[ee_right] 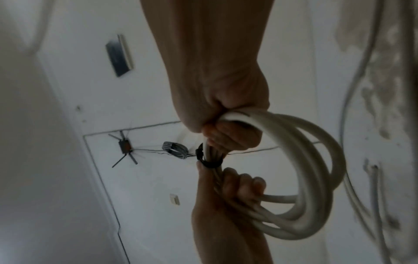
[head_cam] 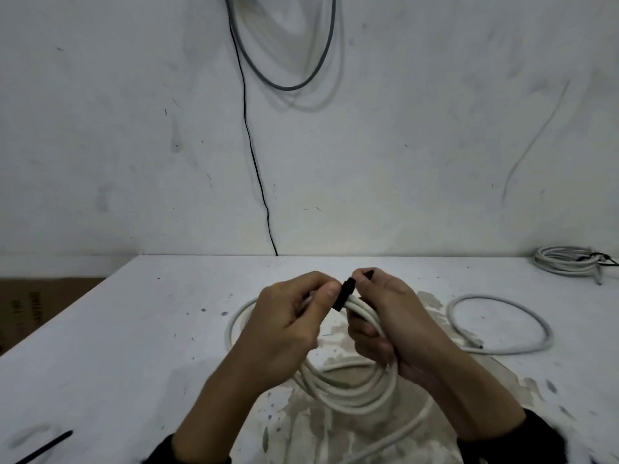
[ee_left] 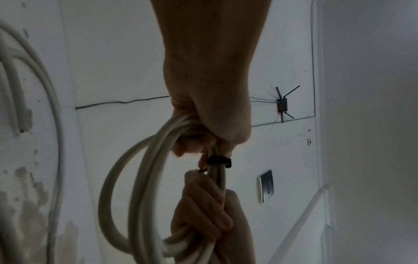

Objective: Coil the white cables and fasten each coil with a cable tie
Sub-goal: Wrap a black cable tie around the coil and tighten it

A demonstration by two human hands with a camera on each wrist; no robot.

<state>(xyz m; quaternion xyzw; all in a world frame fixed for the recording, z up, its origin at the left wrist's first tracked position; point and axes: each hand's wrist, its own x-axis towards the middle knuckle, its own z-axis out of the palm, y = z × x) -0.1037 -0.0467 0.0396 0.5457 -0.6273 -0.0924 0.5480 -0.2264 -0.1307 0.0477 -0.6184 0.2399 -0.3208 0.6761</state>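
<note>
I hold a coil of white cable (head_cam: 351, 380) just above the table (head_cam: 134, 329), with a black cable tie (head_cam: 343, 294) wrapped round its top strands. My left hand (head_cam: 330, 291) grips the strands just left of the tie. The lower fingers of my right hand (head_cam: 363, 277) curl round the coil, while thumb and forefinger pinch the tie's tail. In the left wrist view the tie (ee_left: 218, 160) sits between left hand (ee_left: 210, 125) and right hand (ee_left: 203, 205). The right wrist view shows the tie (ee_right: 209, 161) on the coil (ee_right: 305, 160).
A loose loop of white cable (head_cam: 502, 324) lies on the table to the right. A tied coil (head_cam: 566, 264) sits at the far right edge. One spare black tie (head_cam: 50, 445) lies front left. A black wire (head_cam: 254, 162) and a grey cable loop (head_cam: 301, 61) hang on the wall.
</note>
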